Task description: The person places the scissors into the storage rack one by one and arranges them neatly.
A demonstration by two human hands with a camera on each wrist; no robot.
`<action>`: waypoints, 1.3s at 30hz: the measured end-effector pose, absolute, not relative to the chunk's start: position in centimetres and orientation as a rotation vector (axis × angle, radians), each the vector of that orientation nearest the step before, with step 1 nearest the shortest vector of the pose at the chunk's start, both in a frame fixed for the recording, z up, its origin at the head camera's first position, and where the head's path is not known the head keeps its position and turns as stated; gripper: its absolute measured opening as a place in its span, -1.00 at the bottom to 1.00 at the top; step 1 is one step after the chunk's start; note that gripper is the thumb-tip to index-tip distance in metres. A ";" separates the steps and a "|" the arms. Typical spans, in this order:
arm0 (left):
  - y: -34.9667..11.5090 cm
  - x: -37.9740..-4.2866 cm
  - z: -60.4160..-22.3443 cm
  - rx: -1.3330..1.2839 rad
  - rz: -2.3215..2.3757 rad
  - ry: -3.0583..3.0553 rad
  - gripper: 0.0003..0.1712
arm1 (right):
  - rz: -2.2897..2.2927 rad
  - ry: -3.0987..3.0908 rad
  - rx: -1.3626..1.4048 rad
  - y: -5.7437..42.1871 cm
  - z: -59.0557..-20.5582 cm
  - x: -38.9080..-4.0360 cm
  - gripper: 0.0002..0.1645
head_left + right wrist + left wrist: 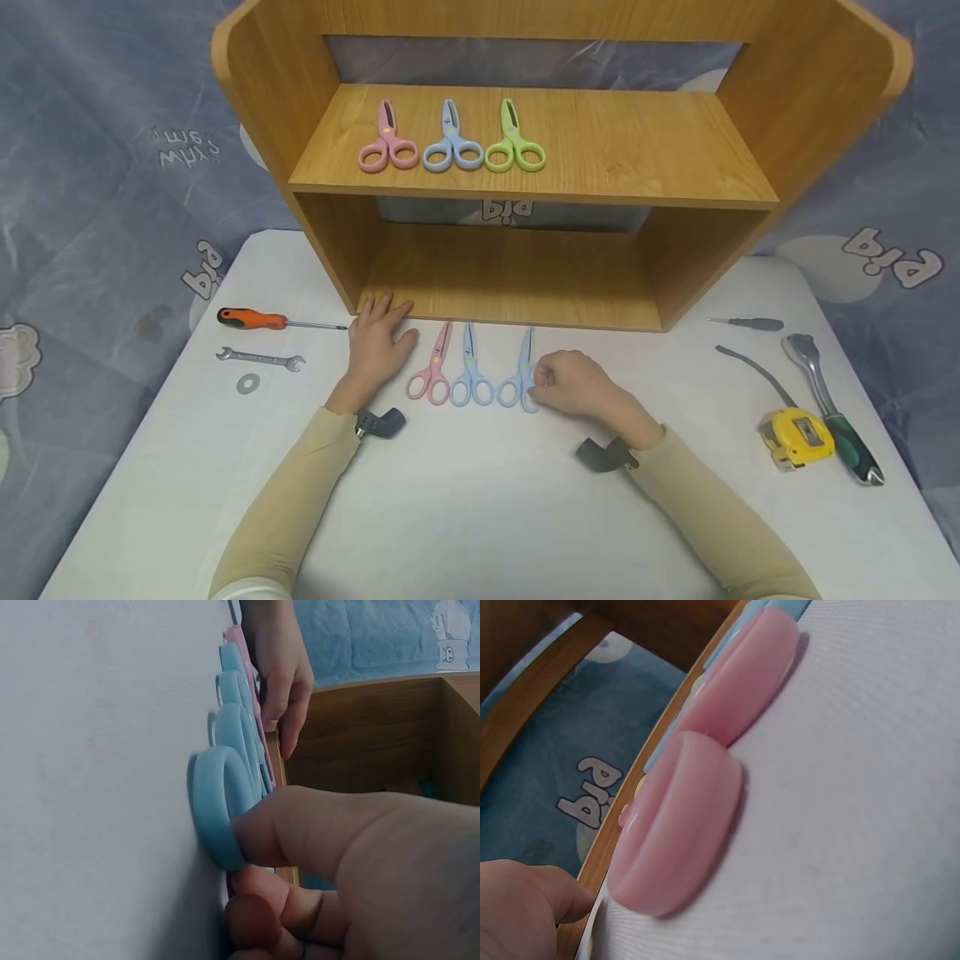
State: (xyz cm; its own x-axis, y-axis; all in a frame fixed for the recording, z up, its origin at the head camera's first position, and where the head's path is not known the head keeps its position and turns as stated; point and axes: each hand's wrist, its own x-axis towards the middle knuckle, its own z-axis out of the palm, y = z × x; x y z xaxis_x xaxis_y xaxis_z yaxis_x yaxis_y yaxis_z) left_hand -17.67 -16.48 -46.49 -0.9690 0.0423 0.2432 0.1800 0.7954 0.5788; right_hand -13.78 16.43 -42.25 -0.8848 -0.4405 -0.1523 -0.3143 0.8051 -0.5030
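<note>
My right hand (573, 383) pinches the right handle ring of a pair of blue scissors (511, 392) lying on the white table. In the right wrist view the thumb presses on this blue ring (214, 799), with the other fingers curled beneath. Left of it lie a second pair of blue scissors (470, 385) and pink scissors (431, 381), blades toward the shelf. My left hand (377, 346) lies with fingers spread, its fingertips over the front edge of the lower shelf board, beside the pink scissors. The pink handle rings (679, 825) fill the left wrist view.
The wooden shelf (600, 187) carries pink (387, 142), blue (452, 142) and green scissors (514, 142) on its upper board. At left lie a screwdriver (255, 319), wrench (260, 359) and washer (247, 383). At right are a tape measure (798, 437), ratchet (832, 408) and small grey-handled tool (753, 323).
</note>
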 end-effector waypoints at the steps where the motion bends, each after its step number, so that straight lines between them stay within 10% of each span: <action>1: -16.5 -17.7 -46.5 -0.175 -0.924 -2.764 -0.38 | -0.692 2.727 -0.576 16.5 -42.2 -13.8 -0.84; 12: -16.4 -17.7 -46.5 -0.165 -0.921 -2.775 -0.38 | -0.788 2.693 -0.527 16.7 -41.5 -13.5 -0.94; 39: -16.4 -17.5 -46.3 -0.172 -0.909 -2.768 -0.39 | -1.188 2.266 -0.482 18.0 -42.0 -14.4 -0.47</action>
